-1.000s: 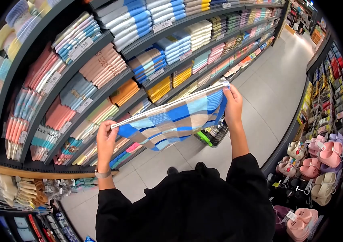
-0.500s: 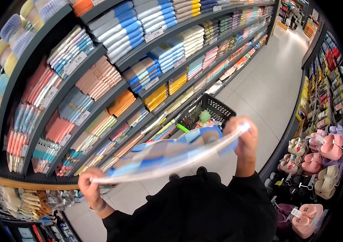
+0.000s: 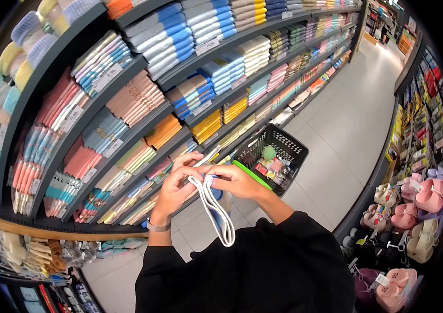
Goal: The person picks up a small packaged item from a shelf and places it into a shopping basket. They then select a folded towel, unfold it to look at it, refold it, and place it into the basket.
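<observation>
A blue, beige and white towel (image 3: pixel 220 215) hangs folded between my hands, its white edge looped down toward my front. My left hand (image 3: pixel 177 183) is closed on one part of the white edge, fingers bent over the top. Close beside it, my right hand (image 3: pixel 230 180) pinches the other upper corner, with blue cloth under the thumb. The two hands meet at the fingertips. Much of the towel's patterned face is hidden behind the white edge and the hands.
A black shopping basket (image 3: pixel 293 147) with a green handle (image 3: pixel 251 175) stands on the floor ahead, holding a green round item and small packages. Shelves of folded towels (image 3: pixel 190 94) line the left. Slippers (image 3: pixel 404 214) hang on the right.
My hands have come together from wide apart, and the towel stretched between them is now folded. The view has shifted slightly, and more of the basket shows.
</observation>
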Demonstrator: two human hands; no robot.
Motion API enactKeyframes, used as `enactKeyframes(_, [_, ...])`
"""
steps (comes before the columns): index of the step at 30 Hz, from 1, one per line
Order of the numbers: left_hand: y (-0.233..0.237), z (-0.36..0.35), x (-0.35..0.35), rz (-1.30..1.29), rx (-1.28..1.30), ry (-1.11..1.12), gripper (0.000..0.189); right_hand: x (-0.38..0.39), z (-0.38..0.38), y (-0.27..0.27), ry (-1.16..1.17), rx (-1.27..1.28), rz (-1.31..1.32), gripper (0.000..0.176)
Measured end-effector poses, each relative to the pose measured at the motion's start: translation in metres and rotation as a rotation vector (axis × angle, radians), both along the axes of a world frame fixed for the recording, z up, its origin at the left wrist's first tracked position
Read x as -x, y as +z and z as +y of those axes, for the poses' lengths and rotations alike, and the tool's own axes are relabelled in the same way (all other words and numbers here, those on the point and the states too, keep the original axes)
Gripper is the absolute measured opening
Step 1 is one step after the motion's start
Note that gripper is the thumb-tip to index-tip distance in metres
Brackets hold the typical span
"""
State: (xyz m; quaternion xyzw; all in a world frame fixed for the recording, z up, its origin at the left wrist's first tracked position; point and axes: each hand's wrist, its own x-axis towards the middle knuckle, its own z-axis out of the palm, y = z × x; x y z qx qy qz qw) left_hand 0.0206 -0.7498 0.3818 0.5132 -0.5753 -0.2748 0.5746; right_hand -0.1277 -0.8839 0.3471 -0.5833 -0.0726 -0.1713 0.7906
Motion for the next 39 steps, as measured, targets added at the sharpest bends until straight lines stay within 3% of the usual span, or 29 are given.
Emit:
enactKeyframes(4, [-0.007,-0.008,-0.001,0.024,-0.053,-0.103,0.013,0.001,-0.005,-0.012,0.005,0.007,0.018,0.020])
enactKeyframes(6, [-0.009,-0.009,-0.001,0.087,-0.060,-0.159,0.013,0.002,-0.007,-0.015,-0.059,0.129,0.000,0.020])
enactKeyframes(16, [-0.005,-0.008,-0.003,0.111,-0.050,-0.225,0.009,-0.002,-0.012,-0.004,-0.057,0.361,-0.055,0.015])
enactKeyframes(20, [-0.004,-0.002,0.007,0.031,-0.075,0.037,0.023,-0.007,-0.011,-0.011,-0.145,0.246,-0.071,0.014])
enactKeyframes(22, [-0.005,0.005,0.012,-0.098,-0.013,0.176,0.026,-0.006,-0.013,-0.012,-0.301,0.254,-0.050,0.014])
enactKeyframes(26, [0.002,0.020,0.024,-0.418,-0.151,0.197,0.033,-0.008,-0.020,-0.022,-0.473,0.168,-0.047,0.016])
enactKeyframes(32, [-0.013,0.011,0.014,-0.574,-0.164,0.372,0.038,-0.008,-0.021,-0.023,-0.489,0.252,-0.035,0.016])
enactKeyframes(39, [-0.003,-0.002,0.016,-0.574,-0.055,0.329,0.039,-0.005,-0.018,-0.016,-0.530,0.310,-0.030,0.015])
